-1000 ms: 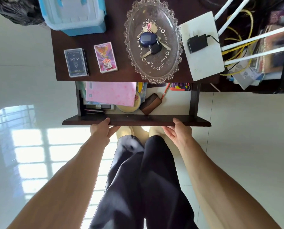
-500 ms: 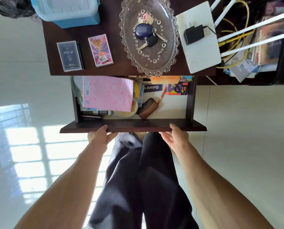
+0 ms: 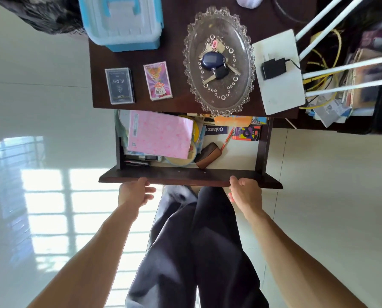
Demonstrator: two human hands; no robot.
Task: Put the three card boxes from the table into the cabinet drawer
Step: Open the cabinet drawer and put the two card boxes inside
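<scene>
Counter [image 3: 179, 54]: dark wood top, beyond both hands and above the drawer; it carries the card boxes, a blue-lidded bin [image 3: 121, 21] and a glass tray [image 3: 247, 70] of keys.
Drawer [image 3: 185, 175]: pulled well out toward the person, its front panel at the fingertips. The left half is crowded, with a pink packet [image 3: 161, 134] on top; bare floor shows only ahead of the right hand.
Left hand [image 3: 135, 192]: fingers loosely spread, fingertips at the panel's near edge, gripping nothing.
Right hand [image 3: 244, 193]: fingers curled, thumb against the panel's edge; whether it truly clasps the panel I cannot tell.
Card boxes: only two are plain on the counter, beyond the left hand past the open drawer. The dark card box [image 3: 119, 86] lies farther left, the pink card box [image 3: 157, 81] just beside it toward the tray, apart. A third I cannot pick out with certainty.
Orientation: both lie flat, face up, long axis running away from the person, short ends toward the drawer.
Step in hand: drawer looks open enough; judge it finished and release the panel.
Doing it well: reach over the drawer with the left hand, pinch a box across its long sides, and lay it flat in the clear right part, keeping the stack undisturbed.
</scene>
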